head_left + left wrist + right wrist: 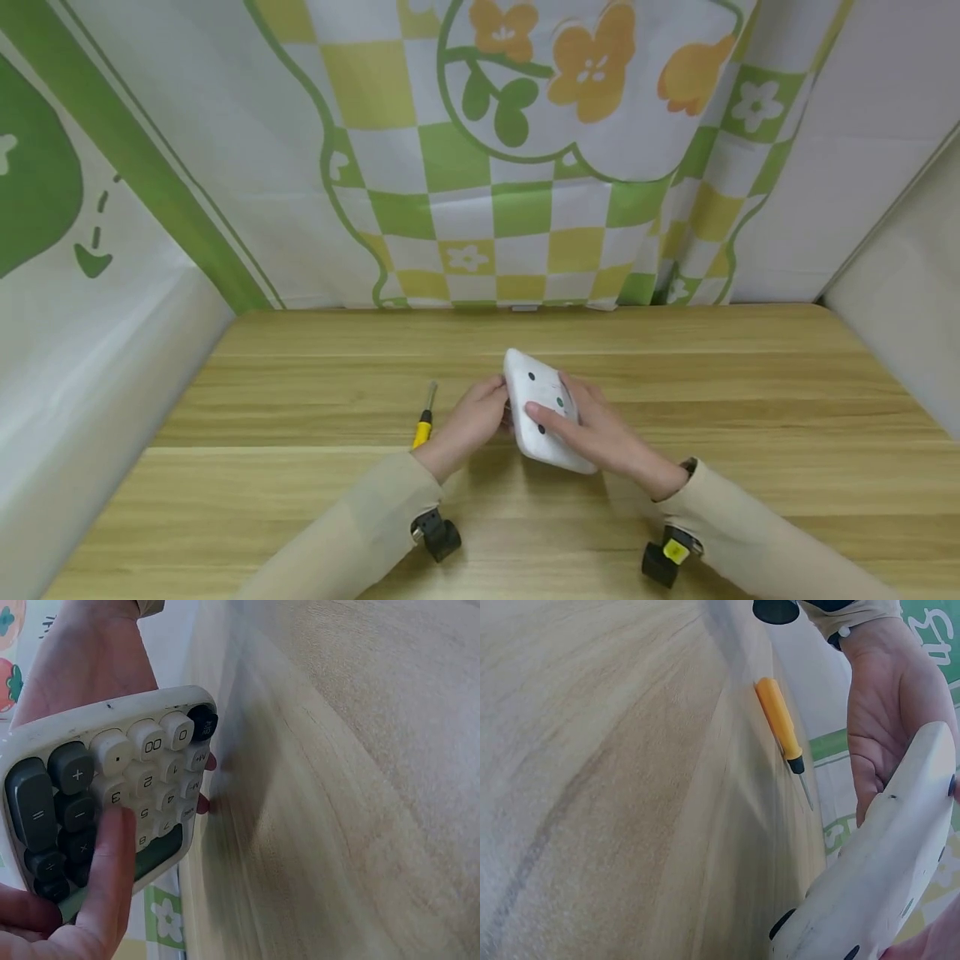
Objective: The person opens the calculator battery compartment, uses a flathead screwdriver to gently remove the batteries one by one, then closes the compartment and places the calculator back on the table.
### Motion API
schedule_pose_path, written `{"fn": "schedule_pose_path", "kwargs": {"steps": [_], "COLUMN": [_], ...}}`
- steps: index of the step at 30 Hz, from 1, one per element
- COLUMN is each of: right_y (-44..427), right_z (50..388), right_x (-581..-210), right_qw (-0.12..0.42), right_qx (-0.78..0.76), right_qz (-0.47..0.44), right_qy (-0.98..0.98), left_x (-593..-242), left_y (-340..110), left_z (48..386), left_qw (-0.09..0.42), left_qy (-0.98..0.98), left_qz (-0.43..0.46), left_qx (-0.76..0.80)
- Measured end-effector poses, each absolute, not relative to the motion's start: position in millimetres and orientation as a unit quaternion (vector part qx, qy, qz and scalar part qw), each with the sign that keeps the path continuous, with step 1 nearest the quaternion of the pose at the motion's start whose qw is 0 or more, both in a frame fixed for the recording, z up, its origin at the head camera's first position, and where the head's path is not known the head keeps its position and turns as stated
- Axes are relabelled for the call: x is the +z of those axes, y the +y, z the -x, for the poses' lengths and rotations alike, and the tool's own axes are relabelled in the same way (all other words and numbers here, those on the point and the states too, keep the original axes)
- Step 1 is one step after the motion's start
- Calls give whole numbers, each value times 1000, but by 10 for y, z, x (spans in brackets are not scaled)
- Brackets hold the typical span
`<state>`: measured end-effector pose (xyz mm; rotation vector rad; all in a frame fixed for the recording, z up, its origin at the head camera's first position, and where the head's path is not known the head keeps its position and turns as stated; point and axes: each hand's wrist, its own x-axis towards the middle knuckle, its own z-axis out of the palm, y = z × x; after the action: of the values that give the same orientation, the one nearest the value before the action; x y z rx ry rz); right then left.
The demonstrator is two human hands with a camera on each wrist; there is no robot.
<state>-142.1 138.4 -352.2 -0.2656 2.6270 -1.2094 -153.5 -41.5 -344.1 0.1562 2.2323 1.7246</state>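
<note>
My right hand (pixel 600 429) grips a white calculator (pixel 551 450), its thumb lying across the back with the dark round feet. The calculator is held tilted above the wooden table. Its keypad side, with white and dark grey keys, faces my left hand (pixel 476 417). In the left wrist view, an extended finger (pixel 112 862) of that hand touches the keys near the 3. Two right-hand fingertips (pixel 204 802) show past the calculator's edge. On the table beside my left wrist lies a screwdriver (pixel 423 429) with a yellow handle, partly covered by the wrist in the head view.
The wooden table (pixel 750 400) ends at a hanging cloth (pixel 517 208) with green and yellow checks. White cloth walls stand left and right. A small black camera hangs under each wrist, the left one (pixel 438 535) and the right one (pixel 663 560).
</note>
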Motion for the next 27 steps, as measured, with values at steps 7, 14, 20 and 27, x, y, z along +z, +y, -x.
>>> {"fn": "schedule_pose_path", "kwargs": {"steps": [7, 14, 20, 27], "right_y": [1379, 1324, 1313, 1271], "right_z": [1418, 1432, 1379, 1347], "right_x": [-3530, -3501, -3484, -3497], "right_qw": [122, 155, 185, 198], "right_qx": [-458, -540, -582, -620], "right_qz": [108, 132, 122, 106], "right_qy": [874, 817, 783, 752], "left_x": [-3467, -3490, -3523, -3542], "left_y": [-397, -372, -356, -354], "left_z": [1530, 1493, 1490, 1479], "left_qw": [223, 257, 293, 309], "left_qy": [731, 680, 668, 658], "left_qz": [-39, -55, -48, -25], "left_qx": [644, 685, 682, 686]}}
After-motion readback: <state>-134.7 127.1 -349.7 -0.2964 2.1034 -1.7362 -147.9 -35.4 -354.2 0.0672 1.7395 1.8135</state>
